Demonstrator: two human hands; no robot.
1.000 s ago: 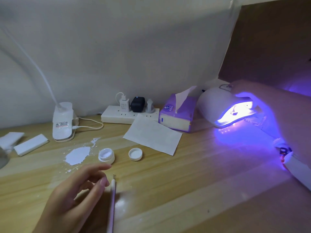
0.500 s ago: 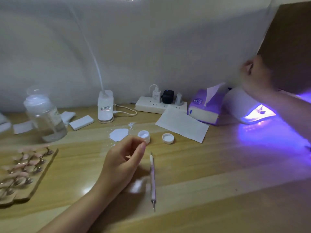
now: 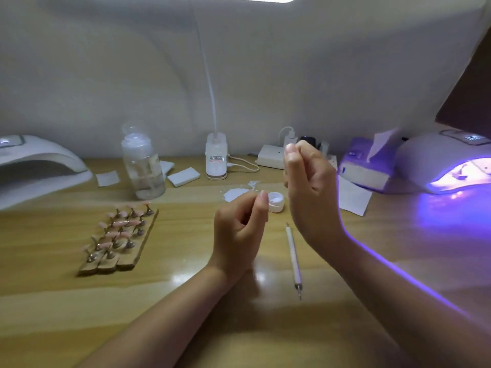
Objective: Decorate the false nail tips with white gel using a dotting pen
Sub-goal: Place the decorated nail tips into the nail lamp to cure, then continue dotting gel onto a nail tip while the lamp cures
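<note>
Now both hands off the lamp, hovering empty.
Right hand (image 3: pixel 309 192) has left the lit purple UV lamp (image 3: pixel 449 166); left hand (image 3: pixel 239 229) too, fingers loosely curled w/ nothing held. Slim white dotting pen (image 3: pixel 293 258) lies between them, untouched; pink nail tips on wooden stand (image 3: pixel 119 235) well left.

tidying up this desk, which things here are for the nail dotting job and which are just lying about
For the job:
dotting pen, lying on the desk between the hands
open jar of white gel
nail tips on their wooden stand
lit curing lamp

Just lying about:
tissue box
power strip
clear bottle
unlit second lamp
paper sheet
</note>
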